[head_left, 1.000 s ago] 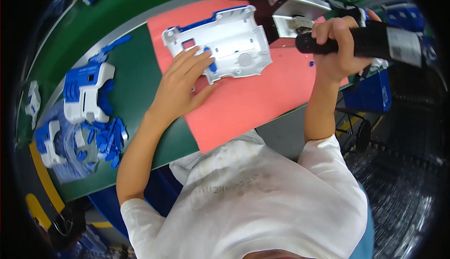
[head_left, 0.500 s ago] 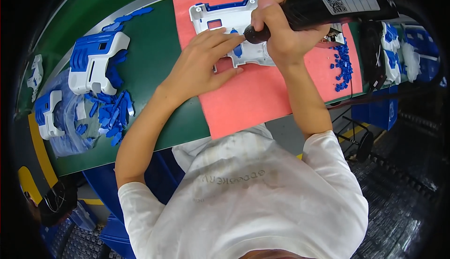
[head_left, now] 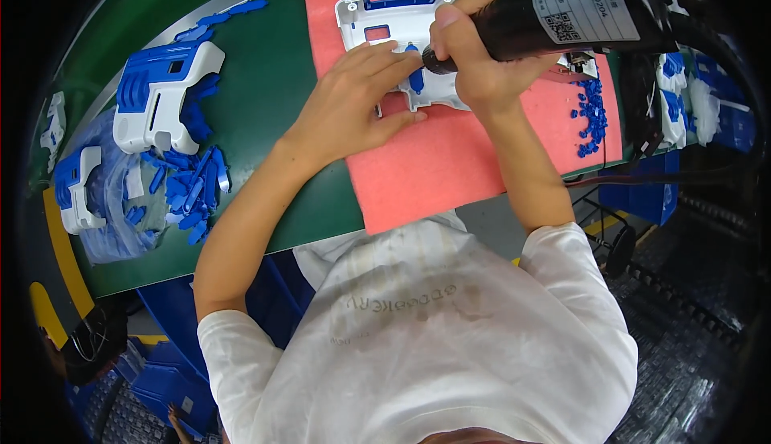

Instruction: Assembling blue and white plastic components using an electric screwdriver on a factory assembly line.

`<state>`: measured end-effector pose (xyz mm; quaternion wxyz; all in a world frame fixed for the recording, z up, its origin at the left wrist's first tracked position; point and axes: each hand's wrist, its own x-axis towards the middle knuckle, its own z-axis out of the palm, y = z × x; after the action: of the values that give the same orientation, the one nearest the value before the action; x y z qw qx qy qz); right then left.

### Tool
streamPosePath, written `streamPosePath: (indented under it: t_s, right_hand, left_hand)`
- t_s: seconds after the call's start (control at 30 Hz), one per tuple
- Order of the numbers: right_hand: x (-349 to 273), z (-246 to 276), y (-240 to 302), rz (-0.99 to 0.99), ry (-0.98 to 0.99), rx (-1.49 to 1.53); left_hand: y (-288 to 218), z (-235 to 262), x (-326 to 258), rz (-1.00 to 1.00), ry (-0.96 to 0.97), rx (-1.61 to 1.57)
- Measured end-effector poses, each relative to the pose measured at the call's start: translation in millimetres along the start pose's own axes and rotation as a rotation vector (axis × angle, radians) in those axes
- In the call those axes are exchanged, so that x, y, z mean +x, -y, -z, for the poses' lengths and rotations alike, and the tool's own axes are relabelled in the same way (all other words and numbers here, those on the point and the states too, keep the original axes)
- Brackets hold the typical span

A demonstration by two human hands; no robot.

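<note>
A white plastic housing shell [head_left: 438, 89] with a blue edge strip lies open side up on a pink mat [head_left: 434, 179]. My left hand [head_left: 365, 90] rests on its near left part, fingers stretched out and thumb spread along the near edge. Beside the index fingertip, a long blue insert [head_left: 414, 81] sits inside the shell. In my right hand [head_left: 480, 62] is a black electric screwdriver [head_left: 514, 26], gripped with the fingers wrapped round it. Its nose points down to the left, close to my left fingertips. The bit and its contact point are hidden.
Small blue parts [head_left: 593, 118] lie on the mat's right side, near a metal device [head_left: 580, 65]. On the green table [head_left: 273, 114] at left are white-and-blue housings [head_left: 165, 94], a pile of blue strips [head_left: 197, 191] and a plastic bag [head_left: 120, 231]. A black cable [head_left: 666, 177] crosses at right.
The whole view has shifted slightly. Both hands keep nearly the same place at the shell, and the screwdriver's body has tilted a little.
</note>
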<state>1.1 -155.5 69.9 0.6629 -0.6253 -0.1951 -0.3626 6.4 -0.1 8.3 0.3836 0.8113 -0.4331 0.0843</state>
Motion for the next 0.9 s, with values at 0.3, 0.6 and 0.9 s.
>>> streamPosePath:
  t_s: [0.3, 0.6, 0.9]
  right_hand:
    - [-10, 9, -11, 0.043, 0.035, 0.016]
    - [66, 138, 59, 0.341, -0.302, -0.066]
    - [58, 158, 25, 0.215, -0.177, -0.309]
  left_hand:
    - [-1, 1, 2, -0.059, 0.024, 0.046]
    - [-15, 4, 9, -0.116, 0.106, 0.227]
    - [-1, 7, 6, -0.072, 0.075, 0.074]
